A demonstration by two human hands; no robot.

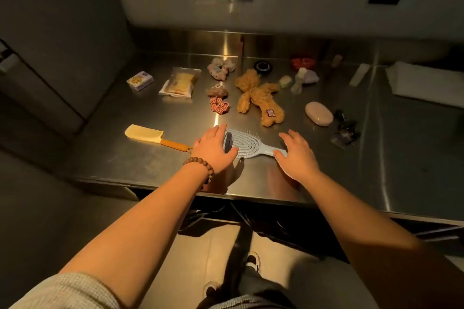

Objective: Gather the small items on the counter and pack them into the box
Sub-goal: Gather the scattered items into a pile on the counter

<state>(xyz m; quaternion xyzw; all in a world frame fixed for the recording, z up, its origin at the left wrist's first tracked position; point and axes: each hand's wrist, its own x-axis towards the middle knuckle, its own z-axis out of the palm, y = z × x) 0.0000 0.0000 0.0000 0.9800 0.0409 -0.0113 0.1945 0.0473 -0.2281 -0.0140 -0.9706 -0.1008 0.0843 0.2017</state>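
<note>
A pale blue hairbrush (247, 144) lies on the steel counter (150, 165) near its front edge, handle pointing right. My left hand (213, 150), a bead bracelet on its wrist, curls around the left end of the brush head, fingers over the far edge and thumb on the near edge. My right hand (297, 155) hovers with fingers spread, and its thumb touches the handle's end. Behind lie a brown teddy bear (258, 94), a yellow comb (144, 134), a pink oval case (319, 113), three scrunchies (221, 69) and a snack packet (179, 83). No box is clearly visible.
A small printed pack (140, 80) sits far left. Dark hair clips (345, 129), a small bottle (300, 78), a black tape roll (263, 67) and a red item (302, 63) lie to the right and back. A flat white object (426, 83) rests at the right.
</note>
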